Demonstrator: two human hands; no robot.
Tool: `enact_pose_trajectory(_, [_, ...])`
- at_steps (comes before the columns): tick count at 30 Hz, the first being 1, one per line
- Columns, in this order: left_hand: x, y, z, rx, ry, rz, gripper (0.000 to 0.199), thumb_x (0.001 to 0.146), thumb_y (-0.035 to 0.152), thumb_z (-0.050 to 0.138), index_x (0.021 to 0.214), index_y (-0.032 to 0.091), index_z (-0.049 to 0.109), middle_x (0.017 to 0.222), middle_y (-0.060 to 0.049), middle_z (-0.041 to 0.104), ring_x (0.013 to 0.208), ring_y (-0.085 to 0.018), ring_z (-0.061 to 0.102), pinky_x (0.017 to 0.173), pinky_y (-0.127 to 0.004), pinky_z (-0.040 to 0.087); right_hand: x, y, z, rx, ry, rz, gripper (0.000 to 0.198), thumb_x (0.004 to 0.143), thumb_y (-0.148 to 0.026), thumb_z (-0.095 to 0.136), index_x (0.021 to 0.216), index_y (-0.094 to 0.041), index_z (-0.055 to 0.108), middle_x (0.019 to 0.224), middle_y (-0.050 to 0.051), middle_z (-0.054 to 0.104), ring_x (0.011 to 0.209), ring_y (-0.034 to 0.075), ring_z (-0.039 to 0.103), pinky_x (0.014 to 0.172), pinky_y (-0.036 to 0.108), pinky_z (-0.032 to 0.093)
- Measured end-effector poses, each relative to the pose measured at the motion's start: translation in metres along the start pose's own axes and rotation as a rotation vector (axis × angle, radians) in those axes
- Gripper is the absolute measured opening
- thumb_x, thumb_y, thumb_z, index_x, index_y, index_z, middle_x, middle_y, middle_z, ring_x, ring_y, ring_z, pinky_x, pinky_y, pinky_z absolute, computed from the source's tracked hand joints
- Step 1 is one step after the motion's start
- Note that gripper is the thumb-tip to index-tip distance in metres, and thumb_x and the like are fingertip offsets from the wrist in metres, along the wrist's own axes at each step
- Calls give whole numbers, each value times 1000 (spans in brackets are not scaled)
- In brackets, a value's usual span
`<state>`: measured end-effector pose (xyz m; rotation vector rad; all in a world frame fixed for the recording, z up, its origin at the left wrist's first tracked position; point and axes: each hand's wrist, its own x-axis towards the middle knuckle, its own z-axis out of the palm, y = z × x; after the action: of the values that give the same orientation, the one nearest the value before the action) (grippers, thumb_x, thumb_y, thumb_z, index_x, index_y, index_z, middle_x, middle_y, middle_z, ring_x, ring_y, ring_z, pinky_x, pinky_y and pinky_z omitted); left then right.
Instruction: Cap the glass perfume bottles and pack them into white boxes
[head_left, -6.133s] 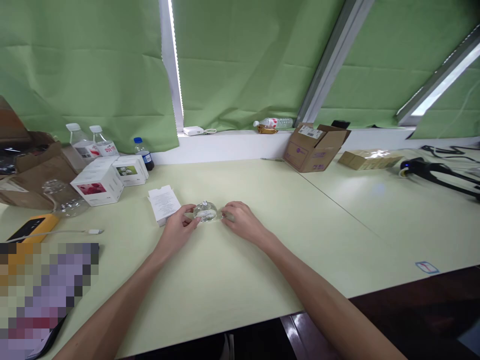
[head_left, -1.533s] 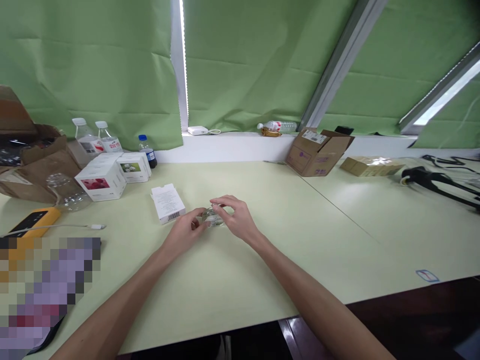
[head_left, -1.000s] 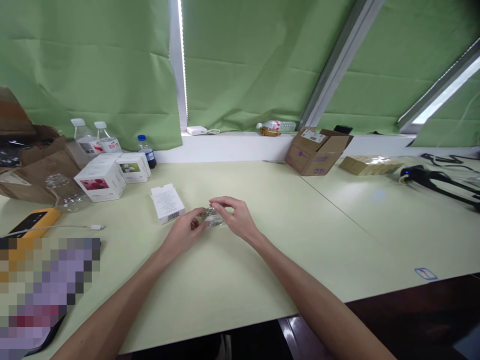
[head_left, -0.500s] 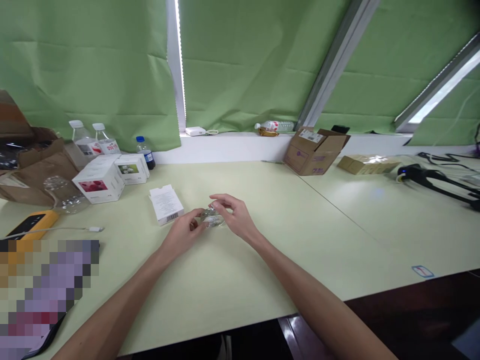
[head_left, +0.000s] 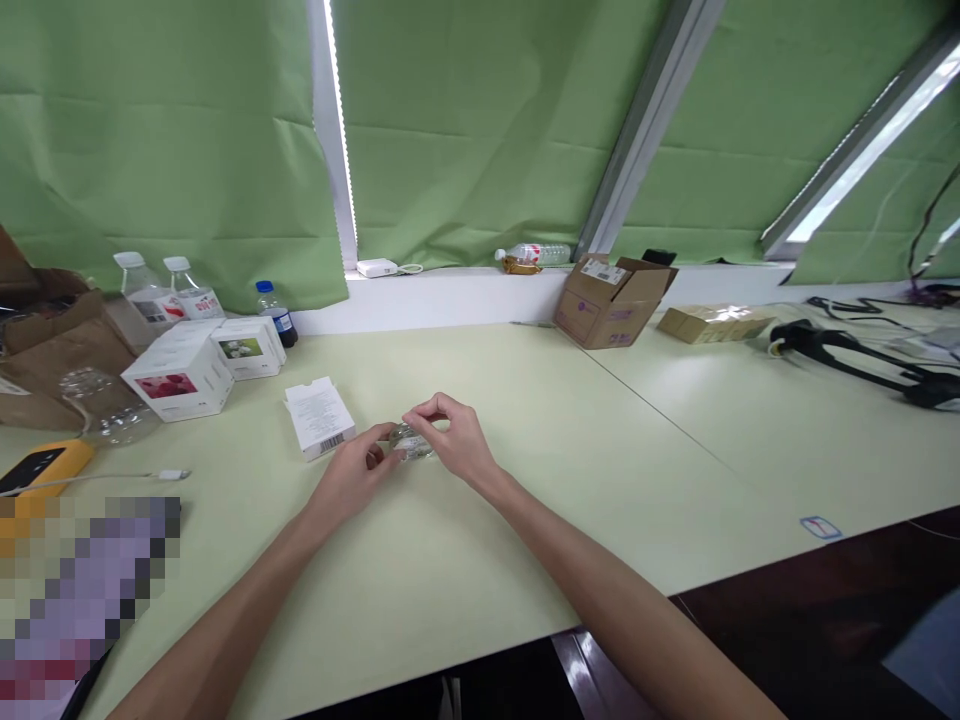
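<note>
A small clear, shiny container (head_left: 411, 444), possibly plastic-wrapped, rests on the pale table between my hands. Around its left side, my left hand (head_left: 360, 465) is closed, thumb at the near edge and fingers at the far one. My right hand (head_left: 456, 440) is closed in a pinch at the container's top, thumb and forefinger tips together. What lies between those tips is too small to make out. Just left of the container is a white carton (head_left: 319, 417) with printed text and a barcode, lying flat with its flap end away from me.
White boxes (head_left: 180, 375) stand at the left near an empty clear jar (head_left: 120, 405) and a blue-capped bottle (head_left: 276, 315). A yellow device (head_left: 49, 470) with a white cable lies nearer. An open cardboard box (head_left: 611, 300) and a yellow package (head_left: 716, 323) sit at the back right.
My right hand's fingers have drawn together into a pinch at the container's top. My left hand keeps its hold. The whole view has shifted slightly.
</note>
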<state>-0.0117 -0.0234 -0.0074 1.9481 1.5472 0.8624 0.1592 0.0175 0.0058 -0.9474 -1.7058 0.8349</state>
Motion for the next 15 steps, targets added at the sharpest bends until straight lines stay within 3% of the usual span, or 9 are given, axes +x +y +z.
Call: enact_pose_trajectory(15, [-2, 4, 2, 4, -2, -4, 38, 86, 44, 44, 116, 24, 55, 66, 2, 50, 58, -13, 44, 55, -24, 34, -2, 6, 10, -78, 118, -1, 28, 78, -46, 61, 68, -21, 52, 77, 0, 68, 73, 15, 62, 69, 29, 47])
